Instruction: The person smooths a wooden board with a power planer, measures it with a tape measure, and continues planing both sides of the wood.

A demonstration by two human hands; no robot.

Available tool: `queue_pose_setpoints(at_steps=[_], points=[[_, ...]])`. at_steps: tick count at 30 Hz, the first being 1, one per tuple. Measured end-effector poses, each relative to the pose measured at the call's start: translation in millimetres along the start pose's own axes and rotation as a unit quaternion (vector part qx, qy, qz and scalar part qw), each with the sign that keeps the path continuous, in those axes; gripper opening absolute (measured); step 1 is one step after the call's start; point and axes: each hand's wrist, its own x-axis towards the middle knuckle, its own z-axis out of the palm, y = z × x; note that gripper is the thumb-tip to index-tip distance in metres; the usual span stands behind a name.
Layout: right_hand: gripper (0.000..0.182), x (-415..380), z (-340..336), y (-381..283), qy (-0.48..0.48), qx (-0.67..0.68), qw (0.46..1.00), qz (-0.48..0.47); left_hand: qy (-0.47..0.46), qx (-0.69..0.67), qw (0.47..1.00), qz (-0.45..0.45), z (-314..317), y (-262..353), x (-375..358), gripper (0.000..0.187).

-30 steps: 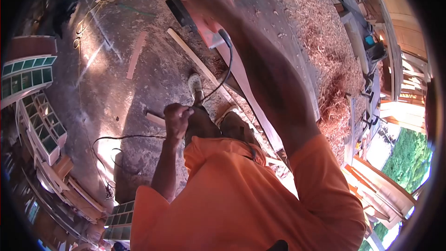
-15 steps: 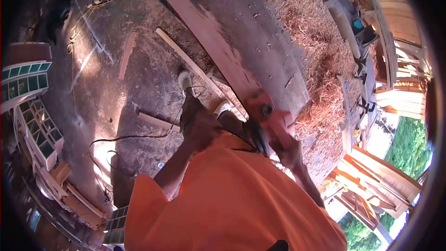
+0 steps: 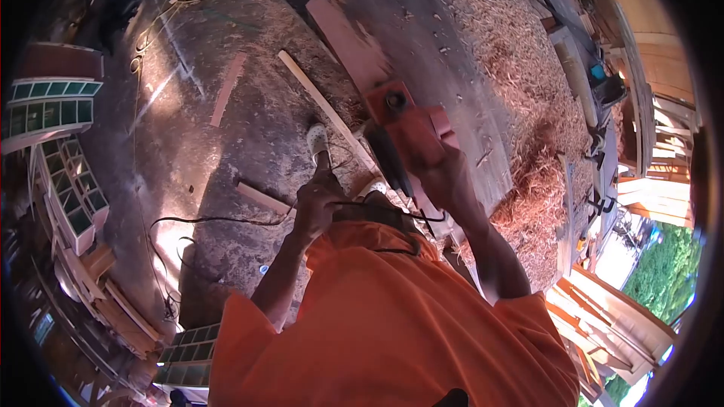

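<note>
My right hand (image 3: pixel 445 177) is wrapped round the rear handle of a red power planer (image 3: pixel 415 132). The planer rests on a reddish wooden board (image 3: pixel 347 38), which lies along the near edge of a wide, dark, worn tabletop (image 3: pixel 445 53). My left hand (image 3: pixel 317 203) is closed in front of my waist, with the black cord (image 3: pixel 219 219) passing through it. From there the cord loops across to the planer's rear.
Wood shavings (image 3: pixel 528 98) lie heaped beyond the tabletop. A long pale strip (image 3: pixel 324 105) and shorter offcuts (image 3: pixel 228 90) are on the floor. Green-paned window frames (image 3: pixel 53 117) stand at the left; clamps (image 3: pixel 599 181) and lumber are at the right.
The planer and my right hand have moved forward along the board, up and left in view. My left hand has risen away from my lap. The whole view has shifted slightly.
</note>
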Motion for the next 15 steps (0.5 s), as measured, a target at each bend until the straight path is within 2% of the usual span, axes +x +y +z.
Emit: queue_pose_setpoints(at_steps=[1,4,6,9,10,13,15], points=[[0.03,17,4,-9,-0.009,0.007,1.0,0.016,0.029,0.038,0.999,0.003,-6,-4,0,0.012],[0.028,64,12,-38,-0.044,0.04,0.996,0.064,0.006,0.048,0.996,-0.077,-13,-23,-2,0.014],[0.027,93,16,-54,-0.07,0.076,0.989,0.101,0.013,0.036,0.995,-0.09,-16,-31,0,0.014],[0.027,124,30,-70,-0.002,0.107,0.994,0.007,0.018,0.016,0.993,-0.115,-23,-38,8,0.014],[0.028,133,33,-76,-0.001,0.098,0.995,0.02,0.02,0.009,0.992,-0.125,-26,-40,10,0.014],[0.03,157,39,-91,-0.003,0.066,0.996,0.055,0.041,-0.035,0.989,-0.138,-35,-46,16,0.014],[0.031,179,47,-94,-0.004,0.038,0.997,0.067,0.082,0.018,0.994,-0.071,-41,-47,24,0.014]])
